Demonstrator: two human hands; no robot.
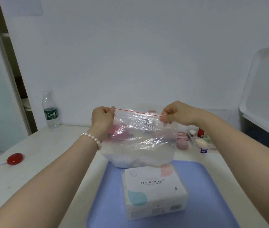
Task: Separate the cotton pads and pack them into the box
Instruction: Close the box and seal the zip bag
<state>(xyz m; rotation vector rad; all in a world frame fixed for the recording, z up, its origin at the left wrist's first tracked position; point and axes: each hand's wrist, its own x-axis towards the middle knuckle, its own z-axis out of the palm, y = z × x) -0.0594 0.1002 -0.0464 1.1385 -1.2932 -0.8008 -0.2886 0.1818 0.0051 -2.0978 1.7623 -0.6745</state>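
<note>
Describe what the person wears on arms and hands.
Both forearms are bare, with no sleeves in view. The left wrist carries a bracelet of round white pearl-like beads. The right wrist is bare. No gloves, rings or watch show on the hands.

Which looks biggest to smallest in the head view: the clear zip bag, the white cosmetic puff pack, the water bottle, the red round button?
1. Clear plastic zip bag with red seal
2. White cosmetic puff pack, though nearest the camera
3. Clear plastic water bottle with green label, farther back, so unsure
4. Red round button
</note>
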